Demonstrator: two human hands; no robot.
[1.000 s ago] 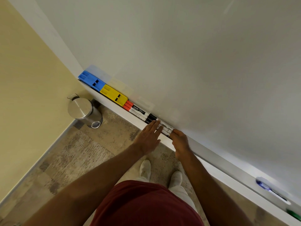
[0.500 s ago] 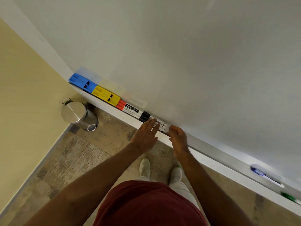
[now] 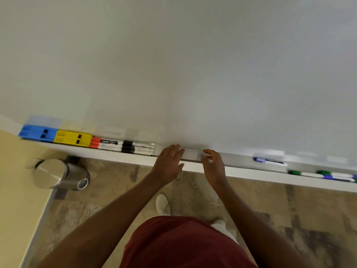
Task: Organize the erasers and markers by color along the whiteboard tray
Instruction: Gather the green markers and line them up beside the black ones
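On the whiteboard tray (image 3: 241, 158), the left hand (image 3: 168, 165) lies flat with fingers spread beside the black markers (image 3: 138, 147); the right hand (image 3: 213, 163) hovers empty, fingers loosely curled apart.

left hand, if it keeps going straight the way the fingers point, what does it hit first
The left hand lies open over the tray's front edge, fingers pointing up at the whiteboard. Going straight on, it would likely cross bare tray and meet the whiteboard's lower edge. The black markers lie off to its left, outside that line.
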